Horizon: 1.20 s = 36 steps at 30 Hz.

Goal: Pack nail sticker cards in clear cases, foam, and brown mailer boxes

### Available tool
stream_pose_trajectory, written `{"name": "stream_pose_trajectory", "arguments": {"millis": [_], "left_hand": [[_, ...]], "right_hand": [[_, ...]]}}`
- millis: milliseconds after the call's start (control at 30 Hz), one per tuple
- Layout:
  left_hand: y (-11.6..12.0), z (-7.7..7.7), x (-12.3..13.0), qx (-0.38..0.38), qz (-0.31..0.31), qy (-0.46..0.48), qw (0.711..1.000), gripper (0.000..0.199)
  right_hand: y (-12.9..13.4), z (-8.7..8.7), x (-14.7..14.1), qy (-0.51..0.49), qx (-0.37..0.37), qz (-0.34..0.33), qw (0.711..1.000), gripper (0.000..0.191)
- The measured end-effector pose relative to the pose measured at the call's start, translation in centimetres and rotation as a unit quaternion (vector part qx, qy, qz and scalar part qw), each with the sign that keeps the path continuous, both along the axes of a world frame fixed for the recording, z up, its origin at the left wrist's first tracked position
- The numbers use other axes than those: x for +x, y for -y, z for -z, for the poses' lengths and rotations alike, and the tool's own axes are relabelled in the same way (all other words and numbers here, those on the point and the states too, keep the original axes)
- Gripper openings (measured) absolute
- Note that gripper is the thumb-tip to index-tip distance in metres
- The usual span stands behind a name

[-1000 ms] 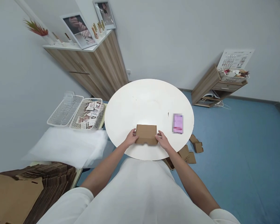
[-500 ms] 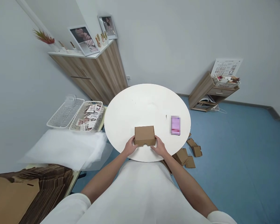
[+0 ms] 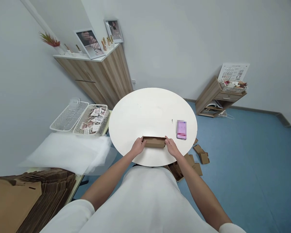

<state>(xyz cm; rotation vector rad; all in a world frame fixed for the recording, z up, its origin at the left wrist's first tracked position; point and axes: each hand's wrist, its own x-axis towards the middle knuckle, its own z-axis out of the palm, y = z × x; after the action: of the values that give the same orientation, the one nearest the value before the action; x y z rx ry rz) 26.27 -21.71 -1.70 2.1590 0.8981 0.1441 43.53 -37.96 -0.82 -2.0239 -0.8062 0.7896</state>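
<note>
A small brown cardboard box (image 3: 155, 142) is held over the near part of the round white table (image 3: 135, 111), turned so that one narrow long side faces me. Its left end is gripped by my left hand (image 3: 138, 146), fingers closed on the edge. My right hand (image 3: 171, 146) pinches the right end the same way. Whether the box touches the tabletop I cannot tell. To the right of the box lies a phone-like purple item (image 3: 181, 130), blurred out in part.
Folded boxes (image 3: 201, 153) lie on the blue floor beyond the table's right edge. At left are a basket of small packets (image 3: 94, 119), a clear-looking tray (image 3: 69, 118), white sheets (image 3: 70, 150) and stacked flat cardboard (image 3: 48, 191). Wooden cabinets (image 3: 106, 74) stand behind.
The box has tipped, so its broad top no longer faces up. Both hands have shifted from its lower front corners to its two ends, slightly higher and to the right.
</note>
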Motion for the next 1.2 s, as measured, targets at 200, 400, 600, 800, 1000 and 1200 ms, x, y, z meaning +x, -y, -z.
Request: {"name": "stream_pose_trajectory", "arguments": {"millis": [200,400,600,800,1000,1200], "left_hand": [[0.6,0.0,-0.2,0.039,-0.036,0.028,0.998,0.042],[0.4,-0.2,0.0,0.018,-0.056,0.054,0.997,0.039],[-0.3,-0.2,-1.0,0.021,-0.023,0.079,0.996,0.034],[-0.7,-0.1,-2.7,-0.08,0.006,0.117,0.99,0.052],[-0.9,1.2,-3.2,-0.19,-0.067,0.093,0.975,0.052],[-1.1,2.2,-3.5,-0.203,-0.031,0.097,0.974,0.045]], "right_hand": [[-0.3,-0.1,0.1,0.001,0.023,0.032,0.999,0.044],[-0.4,-0.2,-0.4,0.014,0.033,0.044,0.998,0.042],[0.5,0.4,-2.0,0.072,0.022,0.021,0.997,0.041],[0.4,0.4,-4.1,-0.043,0.054,0.09,0.994,0.047],[-0.5,1.8,-5.9,-0.059,0.043,0.209,0.975,0.053],[-0.2,1.7,-7.1,-0.062,0.03,0.23,0.971,0.048]]}}
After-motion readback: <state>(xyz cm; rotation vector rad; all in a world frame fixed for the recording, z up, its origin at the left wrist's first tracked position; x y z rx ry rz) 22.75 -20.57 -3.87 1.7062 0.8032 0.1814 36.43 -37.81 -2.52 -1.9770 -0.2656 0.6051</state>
